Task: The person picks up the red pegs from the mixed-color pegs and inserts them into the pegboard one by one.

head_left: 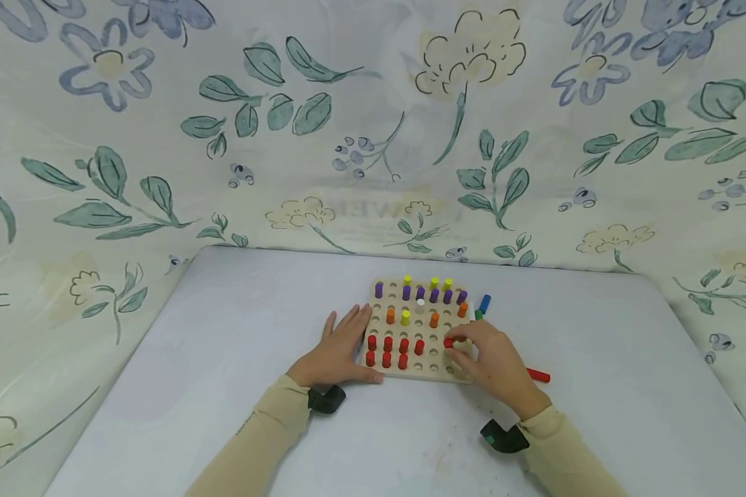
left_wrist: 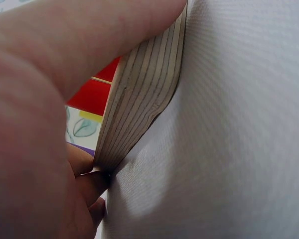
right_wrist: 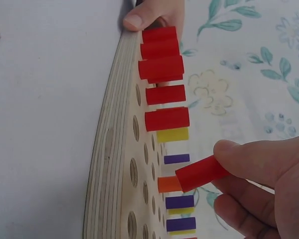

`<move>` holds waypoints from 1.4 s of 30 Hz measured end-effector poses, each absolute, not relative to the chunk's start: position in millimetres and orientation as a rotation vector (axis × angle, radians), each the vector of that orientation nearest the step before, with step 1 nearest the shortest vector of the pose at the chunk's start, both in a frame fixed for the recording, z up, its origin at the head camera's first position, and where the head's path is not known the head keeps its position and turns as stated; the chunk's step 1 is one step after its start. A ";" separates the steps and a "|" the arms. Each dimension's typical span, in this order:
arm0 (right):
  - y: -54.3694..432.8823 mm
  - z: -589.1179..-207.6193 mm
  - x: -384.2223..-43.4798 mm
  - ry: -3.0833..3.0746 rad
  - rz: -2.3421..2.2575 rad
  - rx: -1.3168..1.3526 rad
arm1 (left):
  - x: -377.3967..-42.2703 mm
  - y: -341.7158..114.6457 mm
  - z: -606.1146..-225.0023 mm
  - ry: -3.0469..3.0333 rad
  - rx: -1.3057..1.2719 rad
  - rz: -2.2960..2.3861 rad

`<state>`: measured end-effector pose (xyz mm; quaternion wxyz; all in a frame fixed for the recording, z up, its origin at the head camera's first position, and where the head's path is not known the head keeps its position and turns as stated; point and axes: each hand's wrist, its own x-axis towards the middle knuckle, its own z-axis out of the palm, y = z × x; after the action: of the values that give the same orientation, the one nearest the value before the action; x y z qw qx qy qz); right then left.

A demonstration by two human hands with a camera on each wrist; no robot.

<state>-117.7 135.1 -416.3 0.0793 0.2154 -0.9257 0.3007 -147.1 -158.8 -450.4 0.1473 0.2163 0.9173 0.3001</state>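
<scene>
A wooden pegboard [head_left: 423, 377] with rows of round holes lies on the white table, carrying red, orange, yellow, purple and white pegs. Along its left side rest the extended fingers of my left hand [head_left: 336, 352], with the thumb against the near edge. In the left wrist view that thumb covers part of the layered plywood edge [left_wrist: 139, 84]. My right hand [head_left: 497, 362] pinches a red peg [right_wrist: 202, 173] between thumb and fingers over the right part of the board. The right wrist view shows this peg tilted and apart from the holes.
A blue peg [head_left: 485, 304] and a green peg [head_left: 479, 315] lie by the board's right side. Another red peg [head_left: 538, 375] lies on the table [head_left: 224, 324] beyond my right wrist. Flower-patterned fabric [head_left: 373, 138] hangs behind the table.
</scene>
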 end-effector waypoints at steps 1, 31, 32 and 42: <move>134.7 -416.9 -117.6 -2.765 0.903 0.651 | -147.3 -159.1 -450.7 2.640 0.623 0.864; 113.6 -428.7 -110.4 -2.766 0.954 0.726 | -147.1 -159.3 -451.4 2.640 0.619 0.866; 113.2 -429.2 -110.5 -2.761 0.950 0.734 | -147.2 -159.4 -451.7 2.642 0.619 0.863; 110.6 -434.0 -110.5 -2.722 0.992 0.749 | -147.5 -158.9 -449.4 2.642 0.634 0.861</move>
<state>-110.5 110.6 -434.0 0.0743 0.2497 -0.9071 0.3305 -147.5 -158.9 -449.4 0.1453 0.2201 0.9170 0.2991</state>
